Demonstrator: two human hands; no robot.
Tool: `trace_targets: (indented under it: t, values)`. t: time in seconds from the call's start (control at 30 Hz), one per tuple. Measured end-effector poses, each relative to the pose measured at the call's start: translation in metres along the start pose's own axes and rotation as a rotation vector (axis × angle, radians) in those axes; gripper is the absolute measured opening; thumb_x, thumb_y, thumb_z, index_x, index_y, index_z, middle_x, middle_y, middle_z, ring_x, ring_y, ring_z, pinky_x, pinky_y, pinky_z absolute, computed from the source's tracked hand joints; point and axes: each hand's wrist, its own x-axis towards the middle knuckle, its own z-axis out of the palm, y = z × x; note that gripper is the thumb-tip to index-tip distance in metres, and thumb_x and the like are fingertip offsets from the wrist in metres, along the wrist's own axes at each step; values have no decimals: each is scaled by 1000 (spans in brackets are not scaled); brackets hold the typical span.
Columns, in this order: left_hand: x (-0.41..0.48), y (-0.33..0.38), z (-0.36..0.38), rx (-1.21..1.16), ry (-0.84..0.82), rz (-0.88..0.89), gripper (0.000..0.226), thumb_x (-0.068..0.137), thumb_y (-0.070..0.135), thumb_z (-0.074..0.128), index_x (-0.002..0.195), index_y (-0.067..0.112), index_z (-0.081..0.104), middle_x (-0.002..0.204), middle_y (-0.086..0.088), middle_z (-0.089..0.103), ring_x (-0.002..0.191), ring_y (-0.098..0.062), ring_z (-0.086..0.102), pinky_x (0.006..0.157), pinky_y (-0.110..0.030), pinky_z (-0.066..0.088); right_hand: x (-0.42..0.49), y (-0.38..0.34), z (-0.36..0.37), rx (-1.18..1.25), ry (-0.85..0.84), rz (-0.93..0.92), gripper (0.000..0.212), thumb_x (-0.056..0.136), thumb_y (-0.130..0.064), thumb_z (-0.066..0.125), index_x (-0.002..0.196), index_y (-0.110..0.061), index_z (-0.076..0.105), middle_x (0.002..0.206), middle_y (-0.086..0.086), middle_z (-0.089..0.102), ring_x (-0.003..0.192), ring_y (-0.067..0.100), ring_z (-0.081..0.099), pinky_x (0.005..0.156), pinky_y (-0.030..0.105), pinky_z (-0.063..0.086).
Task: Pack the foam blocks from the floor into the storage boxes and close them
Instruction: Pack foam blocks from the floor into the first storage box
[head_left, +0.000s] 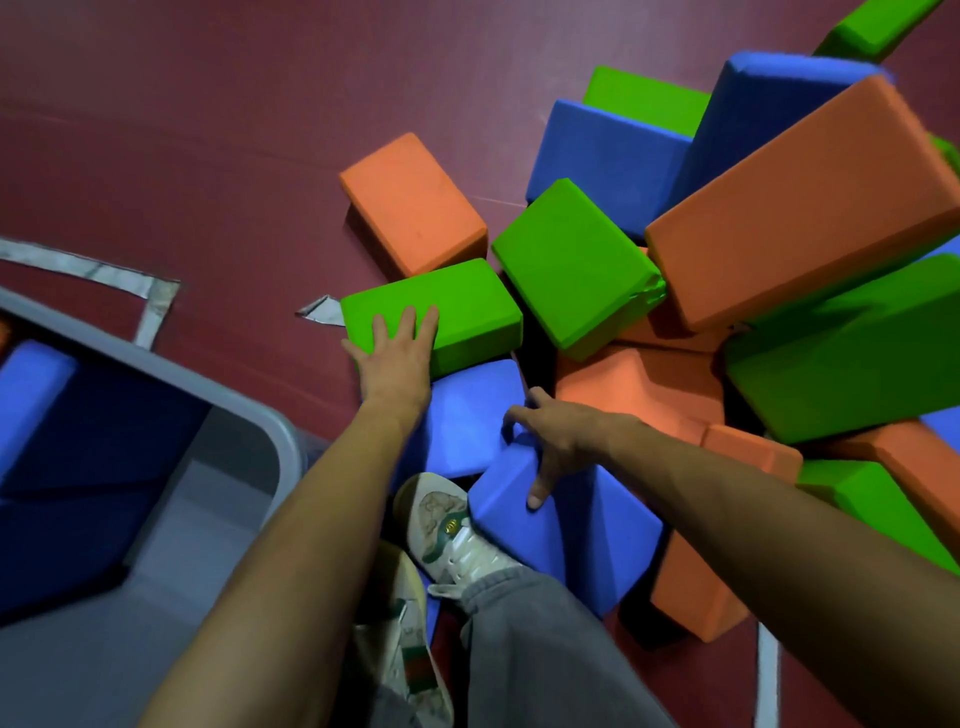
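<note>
Head view, looking down past both my forearms at the pile.

Packed so far — one box, grey, lid off, at my lower left; inside it I can see blue foam against the far wall, with bare grey bottom showing nearer me. It looks well short of full. No lid and no second box are in view.

Left to pack — most of the job, by my reckoning. Blocks of orange, green and blue lie heaped on the floor to my right, leaning on one another; one orange block sits flat at the pile's left edge.

Left hand — open, fingers spread flat on the near end of a green block that rests partly on a blue one; touching, not yet gripping.

Right hand — curled over the top edge of a tilted blue block just beside my shoe, thumb on its face, clasping it.

Stage — early: picking up the next two blocks; closing not yet begun.
</note>
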Motion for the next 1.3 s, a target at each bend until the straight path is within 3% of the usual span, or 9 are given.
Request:
trace_targets:
  t: [0.1,0.2,0.37,0.57,0.7,0.87,1.1,1.3]
  values:
    - [-3,-5,3,27,-19,-35,106,90,-5,54,154,48,-12,167,-8,1,143,-60,6,99,-70,40,2,-1,2,8,-26,12,104,44,-52,97,131,-32,44,116,-1,30,108,33,52,94,46,50]
    - [-6,-10,0,122,41,-24,102,91,2,56,155,45,-12,163,-20,13,138,-62,20,89,-55,52,0,-3,3,0,-41,37,103,46,-51,97,131,-33,42,114,2,40,108,32,53,92,47,50]
    - [-18,-3,-11,175,94,-27,100,78,39,75,154,19,15,153,-18,32,132,-57,34,95,-52,47,-5,-9,-1,-34,-48,53,105,47,-55,95,135,-30,43,120,5,44,111,32,52,93,46,49]
    - [-39,-2,-53,199,256,59,87,64,42,75,135,9,37,123,-15,50,114,-45,49,84,-46,44,-32,-23,-16,-210,-38,77,105,46,-64,92,131,-20,49,122,10,50,104,33,57,89,39,51]
    - [-56,-3,-87,259,312,114,77,58,42,74,124,11,48,115,-14,51,101,-37,50,78,-43,40,-61,-35,-40,-231,63,66,107,48,-61,92,133,-19,45,123,15,48,106,37,58,81,39,48]
    - [-81,-1,-133,300,333,106,65,61,46,71,115,15,52,113,-11,53,98,-34,51,81,-42,38,-106,-56,-80,-269,226,56,112,51,-59,92,141,-21,37,124,16,46,114,39,53,91,47,51]
    - [-135,9,-214,378,403,103,66,65,50,72,119,17,53,124,-8,50,103,-34,51,84,-40,38,-183,-84,-121,-385,417,58,110,58,-51,92,146,-20,33,131,15,44,119,36,49,90,43,47]
    - [-182,10,-275,421,487,91,64,67,52,67,121,19,54,132,-9,46,104,-35,51,84,-40,36,-246,-115,-145,-477,640,66,100,54,-51,92,135,-20,41,128,10,45,118,32,50,86,40,45]
